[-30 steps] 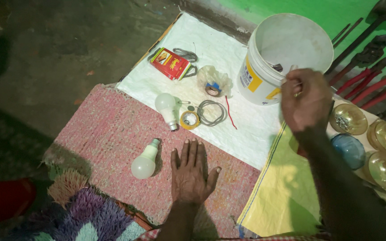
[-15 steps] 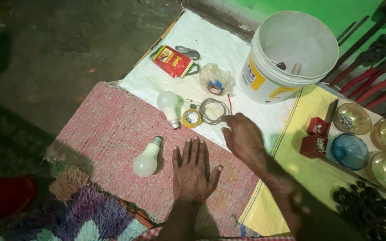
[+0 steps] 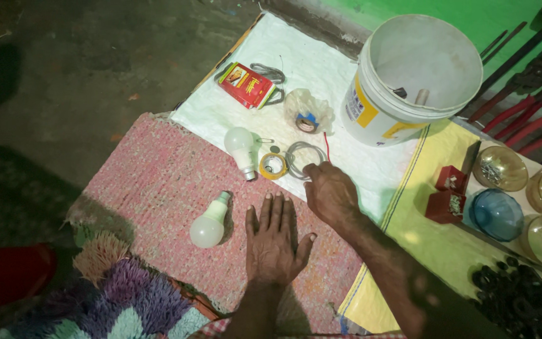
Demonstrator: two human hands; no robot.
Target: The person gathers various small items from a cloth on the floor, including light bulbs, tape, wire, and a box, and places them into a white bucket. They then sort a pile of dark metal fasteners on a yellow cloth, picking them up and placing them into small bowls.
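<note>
Fingers of the left hand [image 3: 275,242] lie spread flat on the pink mat [image 3: 152,188], holding nothing. Right hand [image 3: 329,191] has fingertips curled onto the wire coil [image 3: 302,157] beside the yellow tape roll [image 3: 273,166]; pinching and lifting it looks next.

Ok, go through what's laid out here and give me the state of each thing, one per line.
Left hand: flat, palm down on the pink mat.
Right hand: fingertips at the wire coil.
White bucket: upright, open, small parts inside.
Near bulb: lying on its side, unlit.
Far bulb: lying down, unlit.
Tape roll: lying flat.
</note>
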